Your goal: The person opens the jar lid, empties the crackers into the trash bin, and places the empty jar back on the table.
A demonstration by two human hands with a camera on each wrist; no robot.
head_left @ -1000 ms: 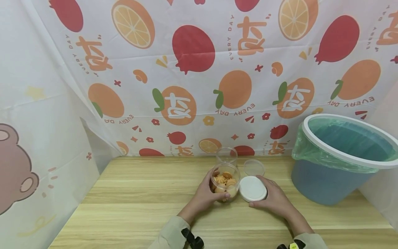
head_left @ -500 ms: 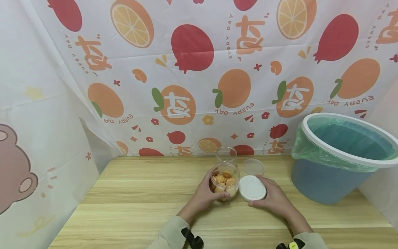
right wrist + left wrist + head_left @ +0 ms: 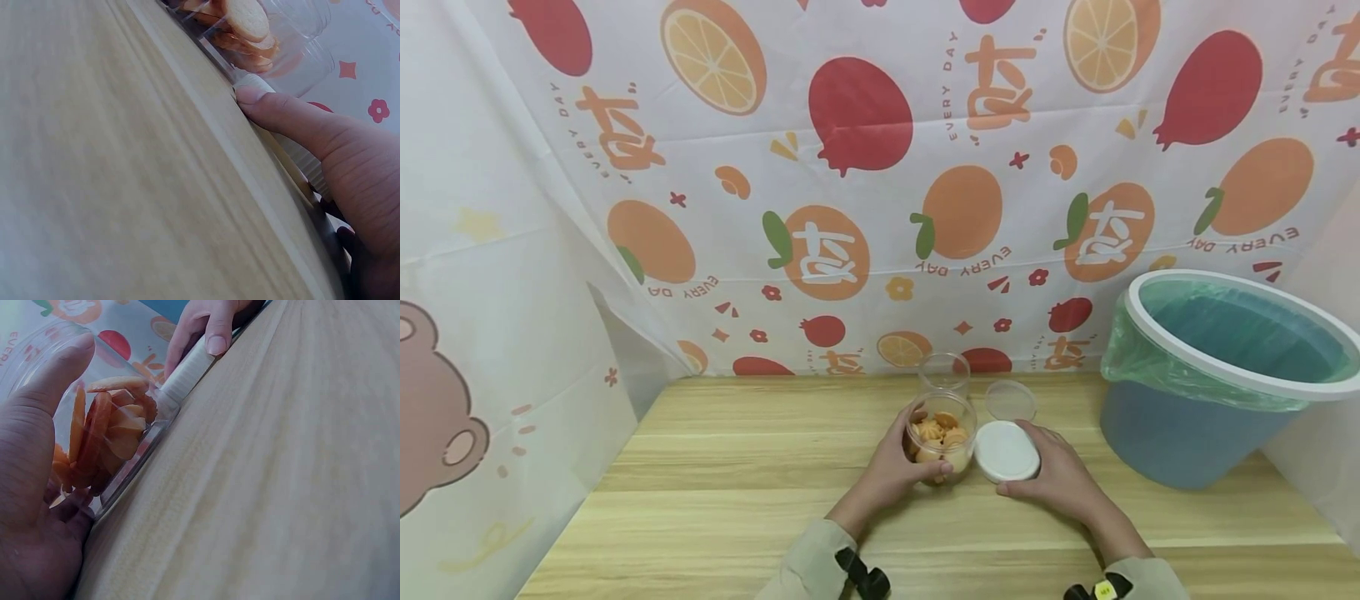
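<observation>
A clear plastic jar (image 3: 958, 462) of golden cookies (image 3: 942, 430) stands uncovered on the table, with my left hand (image 3: 897, 462) curled round its left side. In the left wrist view the thumb lies along the jar's wall and the cookies (image 3: 112, 428) show through the plastic. Just right of the jar, my right hand (image 3: 1060, 475) grips a round white lid (image 3: 1006, 451) by its edge, flat on the tabletop. Thumb and fingers span the lid's right side. The right wrist view shows the thumb on the ribbed rim of the lid (image 3: 300, 156).
Behind the jar stands a second clear container (image 3: 945, 371). A thin transparent disc (image 3: 1011, 401) lies to its right. A blue bin (image 3: 1187, 433) with a green liner is at the right. A fruit-print cloth (image 3: 865, 192) hangs behind the wooden table (image 3: 737, 483).
The head view has shifted very slightly. Both hands, the jar and the lid keep their places.
</observation>
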